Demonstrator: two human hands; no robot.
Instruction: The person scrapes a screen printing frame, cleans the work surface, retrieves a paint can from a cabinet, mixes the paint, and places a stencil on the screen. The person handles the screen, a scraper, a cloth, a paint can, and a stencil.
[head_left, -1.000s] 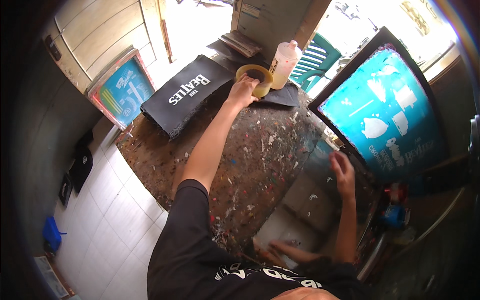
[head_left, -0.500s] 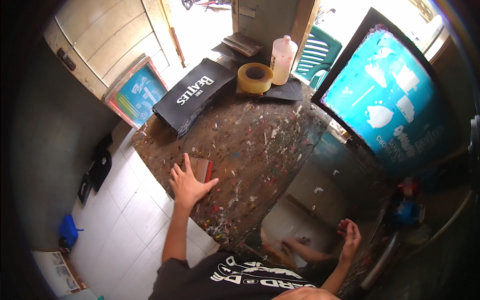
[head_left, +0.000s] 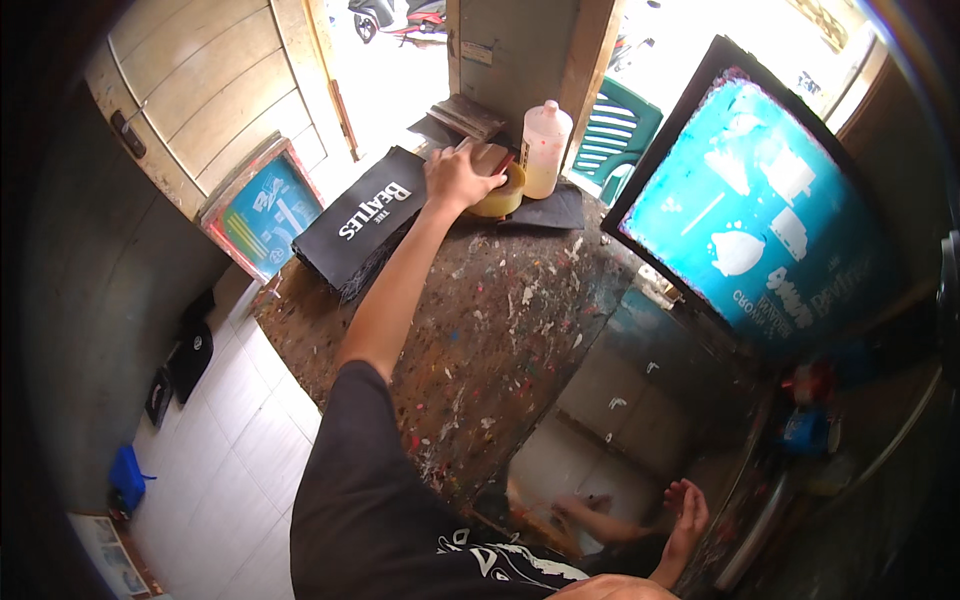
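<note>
My left hand (head_left: 458,182) is closed round a small squeegee (head_left: 489,158) with a wooden body and a red edge. It holds the squeegee over the roll of yellowish tape (head_left: 497,205) at the far side of the table, partly covering the roll. Just left of that hand lies a stack of black printed fabric pieces (head_left: 350,225) with frayed edges. A translucent pink bottle (head_left: 546,150) stands right of the tape. At the lower right my right hand (head_left: 685,515) is raised over the glossy glass surface, fingers loosely bent and apart, with nothing in it.
The paint-spattered table (head_left: 480,320) adjoins the reflective glass (head_left: 600,400). A large turquoise printing screen (head_left: 740,240) is tilted up at the right. A smaller framed screen (head_left: 262,212) leans by the door. Dark wooden pieces (head_left: 468,117) lie behind the tape; a green chair (head_left: 615,125) stands beyond.
My left hand has picked up the squeegee from the table's near left part and carried it forward to the tape roll. My right hand has barely moved. The view has shifted slightly.
</note>
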